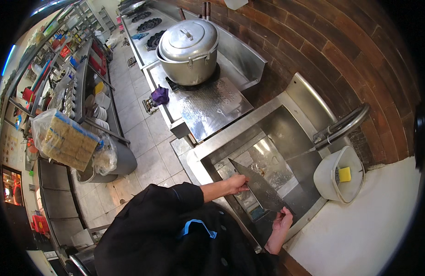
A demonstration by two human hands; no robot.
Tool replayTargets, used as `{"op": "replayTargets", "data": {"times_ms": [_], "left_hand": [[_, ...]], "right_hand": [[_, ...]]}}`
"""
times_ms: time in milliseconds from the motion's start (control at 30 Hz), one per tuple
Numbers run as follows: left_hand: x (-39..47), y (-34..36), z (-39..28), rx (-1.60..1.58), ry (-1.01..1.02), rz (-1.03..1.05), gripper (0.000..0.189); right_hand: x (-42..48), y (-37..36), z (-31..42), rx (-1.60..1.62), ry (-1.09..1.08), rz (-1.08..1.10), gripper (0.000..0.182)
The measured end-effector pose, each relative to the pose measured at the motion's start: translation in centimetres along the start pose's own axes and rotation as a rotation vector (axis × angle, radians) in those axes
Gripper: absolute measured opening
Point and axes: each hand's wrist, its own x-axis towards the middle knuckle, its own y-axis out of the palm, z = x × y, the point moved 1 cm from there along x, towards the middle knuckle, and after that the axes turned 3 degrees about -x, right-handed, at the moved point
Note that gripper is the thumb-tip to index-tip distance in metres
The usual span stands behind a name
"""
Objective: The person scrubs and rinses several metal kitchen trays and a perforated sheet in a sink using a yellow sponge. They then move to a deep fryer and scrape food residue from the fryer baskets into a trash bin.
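Note:
My left hand (237,184) grips one edge of a thin, dark metal sheet (259,186). At its opposite end my right hand (283,218) pinches a corner. The sheet is tilted above the basin of a stainless-steel sink (285,129), and specks or drops dot its face near my right hand. Water streams from the curved metal faucet (347,124) into the basin, to the right of the sheet. Under the sheet, part of the sink's wet bottom is hidden.
A white plastic container (324,179) with a yellow sponge (344,174) stands at the sink's right rim. Beyond the sink, a large lidded aluminium pot (190,65) sits on the stove. A purple cloth (159,95) hangs at the stove's front edge. Trash bins (124,158) stand across the tiled floor.

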Motion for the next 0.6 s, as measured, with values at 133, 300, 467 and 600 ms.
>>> {"op": "replayTargets", "data": {"times_ms": [133, 300, 467, 600], "left_hand": [[-6.6, 1.1, -0.6, -0.037, -0.005, 0.112, 0.007], [-13.8, 0.7, -4.1, -0.177, -0.044, 0.399, 0.003], [-18.7, -2.4, -10.2, -0.169, 0.066, 0.512, 0.01], [-21.0, -4.7, -14.6, -0.229, 0.303, 0.475, 0.015]], "right_hand": [[-2.7, -0.4, 3.1, -0.022, 0.003, 0.238, 0.006], [-7.7, 3.0, 7.4, 0.005, 0.008, 0.533, 0.011], [-9.8, 9.4, 6.5, 0.151, 0.058, 0.826, 0.034], [-14.8, 15.6, 5.8, 0.122, 0.074, 0.967, 0.055]]}}
